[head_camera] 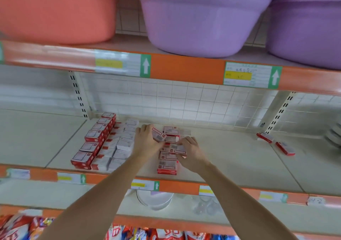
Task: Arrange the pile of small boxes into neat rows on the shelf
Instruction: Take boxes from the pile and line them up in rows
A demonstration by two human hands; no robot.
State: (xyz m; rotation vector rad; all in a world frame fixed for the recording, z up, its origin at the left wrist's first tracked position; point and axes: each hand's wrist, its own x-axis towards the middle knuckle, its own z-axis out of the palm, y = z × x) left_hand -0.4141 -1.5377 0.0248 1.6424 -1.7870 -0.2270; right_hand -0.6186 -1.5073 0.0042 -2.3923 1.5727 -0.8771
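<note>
A view from a head-worn camera looks down at a cream shop shelf (230, 158) with an orange front edge, and two bare arms reach in from below. The landmark here is a short column of small red-and-white boxes (167, 164) running front to back near the middle of the shelf. The left hand (147, 140) is just to the left of that column's far end, its fingers curled round one small box (158, 134) held tilted above the shelf. The right hand (188, 151) is over the right side of the column, pinching another box (177, 149) that rests on or just above the boxes below; which of the two cannot be told through the blur. To the left of the column, three tidy rows of boxes (107, 142) already run from the shelf's front edge to the back wall, so much of the work looks done. The column itself looks partly built and a little uneven at its far end. Well to the right of it, two stray boxes (275, 143) lie apart near the back of the shelf, apparently not yet gathered. Above, large orange and purple plastic basins (199, 22) sit on the next shelf up
</note>
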